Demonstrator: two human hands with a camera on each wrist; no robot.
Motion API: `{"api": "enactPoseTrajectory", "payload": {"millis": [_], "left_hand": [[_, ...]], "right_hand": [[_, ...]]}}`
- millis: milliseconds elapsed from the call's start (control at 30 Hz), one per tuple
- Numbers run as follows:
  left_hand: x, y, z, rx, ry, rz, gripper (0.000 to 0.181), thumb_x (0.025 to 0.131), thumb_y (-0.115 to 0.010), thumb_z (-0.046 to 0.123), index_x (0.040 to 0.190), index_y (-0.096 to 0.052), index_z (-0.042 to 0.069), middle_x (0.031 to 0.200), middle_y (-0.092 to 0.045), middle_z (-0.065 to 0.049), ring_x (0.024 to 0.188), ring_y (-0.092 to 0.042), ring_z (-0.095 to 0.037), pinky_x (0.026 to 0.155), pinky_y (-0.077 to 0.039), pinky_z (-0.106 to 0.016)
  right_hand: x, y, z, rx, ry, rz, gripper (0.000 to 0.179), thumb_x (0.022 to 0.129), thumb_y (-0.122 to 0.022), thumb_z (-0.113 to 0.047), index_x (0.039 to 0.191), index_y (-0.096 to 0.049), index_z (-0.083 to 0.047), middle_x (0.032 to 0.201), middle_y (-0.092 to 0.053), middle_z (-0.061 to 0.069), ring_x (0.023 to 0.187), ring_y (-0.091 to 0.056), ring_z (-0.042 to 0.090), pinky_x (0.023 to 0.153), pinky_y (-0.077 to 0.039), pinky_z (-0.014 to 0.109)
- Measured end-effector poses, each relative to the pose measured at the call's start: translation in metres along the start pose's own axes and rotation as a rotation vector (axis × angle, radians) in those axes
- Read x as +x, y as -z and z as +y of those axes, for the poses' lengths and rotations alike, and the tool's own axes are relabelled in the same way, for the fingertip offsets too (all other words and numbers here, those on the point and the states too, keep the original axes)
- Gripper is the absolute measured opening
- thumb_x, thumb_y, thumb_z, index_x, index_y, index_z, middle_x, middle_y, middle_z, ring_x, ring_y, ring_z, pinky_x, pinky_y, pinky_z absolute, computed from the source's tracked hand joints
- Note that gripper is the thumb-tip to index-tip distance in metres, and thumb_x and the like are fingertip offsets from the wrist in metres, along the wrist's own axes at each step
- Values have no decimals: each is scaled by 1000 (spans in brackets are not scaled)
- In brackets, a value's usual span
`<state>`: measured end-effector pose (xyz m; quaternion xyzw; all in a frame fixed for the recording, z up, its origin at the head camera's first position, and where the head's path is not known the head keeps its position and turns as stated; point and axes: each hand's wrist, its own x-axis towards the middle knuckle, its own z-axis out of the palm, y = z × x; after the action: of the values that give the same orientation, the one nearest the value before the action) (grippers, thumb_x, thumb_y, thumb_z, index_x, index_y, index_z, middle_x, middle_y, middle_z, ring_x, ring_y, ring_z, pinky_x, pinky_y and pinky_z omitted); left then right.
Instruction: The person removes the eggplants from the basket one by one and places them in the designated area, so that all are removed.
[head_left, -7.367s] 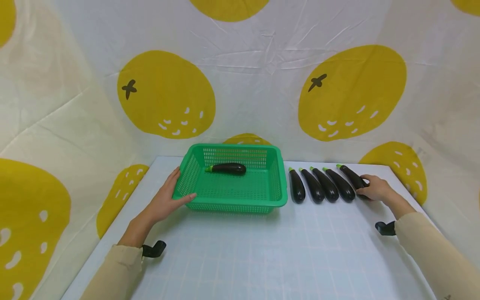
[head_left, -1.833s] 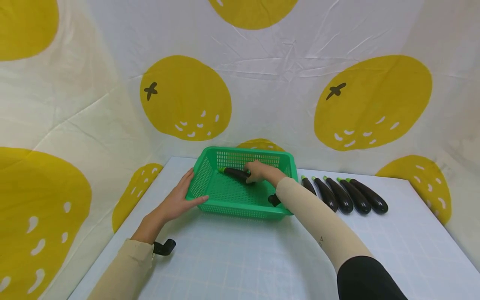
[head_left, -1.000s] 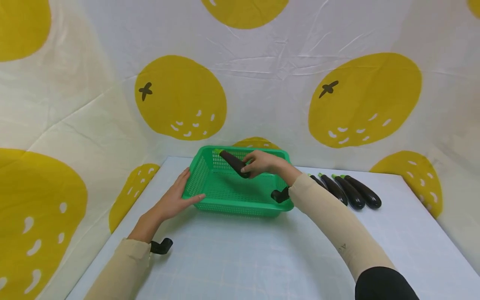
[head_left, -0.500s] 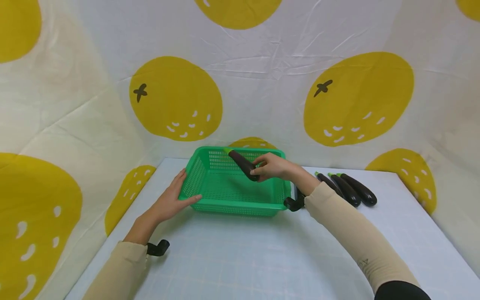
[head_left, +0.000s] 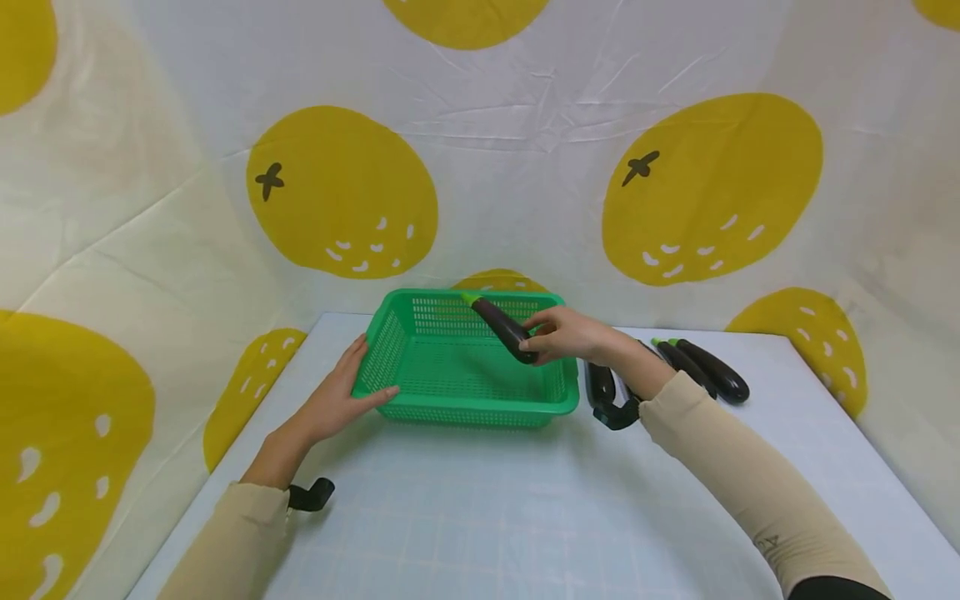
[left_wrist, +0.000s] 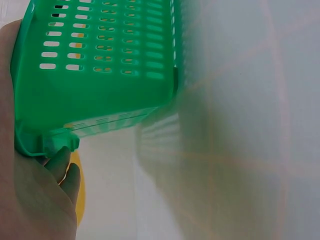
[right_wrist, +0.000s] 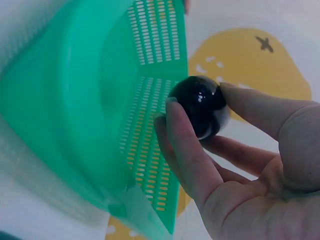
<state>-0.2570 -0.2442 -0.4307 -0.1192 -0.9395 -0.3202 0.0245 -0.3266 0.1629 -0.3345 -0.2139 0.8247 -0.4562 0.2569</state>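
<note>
A dark purple eggplant [head_left: 501, 329] with a green stem end is held up, tilted, over the right part of a green plastic basket [head_left: 468, 405]. My right hand [head_left: 564, 335] pinches its thick lower end between thumb and fingers; the stem points up and left toward the back rim. In the right wrist view the round end of the eggplant [right_wrist: 197, 106] shows between the fingers. My left hand [head_left: 330, 404] grips the basket's front left corner, thumb along the front rim and fingers on the left side. The left wrist view shows fingertips at the rim.
More eggplants lie on the table right of the basket: one eggplant [head_left: 600, 385] close beside it, others partly behind the right forearm, and a shiny one [head_left: 716, 372] farthest right. Pale checked cloth [head_left: 465, 508] covers the table. A curtain [head_left: 517, 192] with yellow fruit prints stands behind.
Earlier the right hand was at the rightmost eggplant on the table, later at the one inside the basket. It has since lifted that eggplant and moved right. The left hand stays at the basket.
</note>
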Motion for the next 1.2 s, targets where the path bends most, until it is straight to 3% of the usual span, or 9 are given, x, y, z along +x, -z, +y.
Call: {"api": "enactPoseTrajectory", "payload": {"millis": [233,500,900,1200], "left_hand": [[1,-1,-1,2,-9,5,110,92,-66,63,165,-5,9,172,-1,-8,156,-12,-39,117,-21,-69],[1,-1,-2,4,-20,19,109,92,-66,62,165,-6,7,172,-3,-10,155,-13,-40,116,-22,-70],[1,-2,0,1,-15,6,108,93,-65,61,165,-5,8,172,-2,-10,155,-13,-40,117,-21,-70],[0,-3,-1,10,-19,21,108,93,-66,61,165,-7,7,172,-4,-12,155,-13,-39,117,-22,-69]], "right_hand": [[-13,8,8,-29,28,10,59,102,-65,-18,149,-42,9,126,-65,25,102,-72,30,97,-55,48],[-24,19,20,-64,22,57,57,101,-67,-20,147,-46,5,124,-65,23,105,-72,36,93,-58,41],[-49,35,38,-84,24,103,54,100,-69,-19,144,-50,6,117,-66,22,95,-73,28,90,-59,42],[-66,41,47,-98,-3,107,54,102,-65,-19,145,-47,9,117,-68,23,99,-72,35,92,-58,45]]}}
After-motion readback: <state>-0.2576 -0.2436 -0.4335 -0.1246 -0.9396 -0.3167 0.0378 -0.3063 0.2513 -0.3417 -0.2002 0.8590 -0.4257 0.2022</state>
